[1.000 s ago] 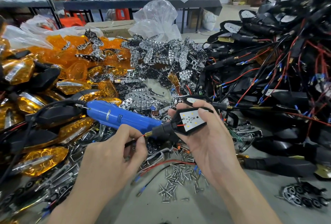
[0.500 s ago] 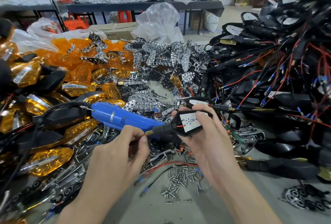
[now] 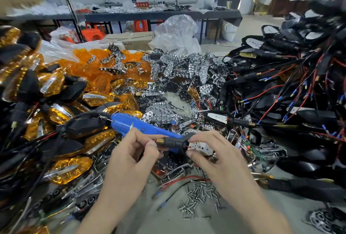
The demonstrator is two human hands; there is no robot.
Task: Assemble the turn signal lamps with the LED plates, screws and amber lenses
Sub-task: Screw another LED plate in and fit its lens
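My left hand (image 3: 131,157) pinches the wire end (image 3: 158,141). My right hand (image 3: 215,157) grips the black lamp housing (image 3: 176,143) in its fingers (image 3: 194,154), and the LED plate (image 3: 201,146) looks seated. Next I need one of the loose screws (image 3: 198,196) and the blue screwdriver (image 3: 134,126).

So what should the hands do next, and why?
Probably the left hand should let go of the lamp housing and pick one of the loose screws below. The right hand holds that housing with its white LED plate showing, no lens on, and the blue electric screwdriver lies just behind.
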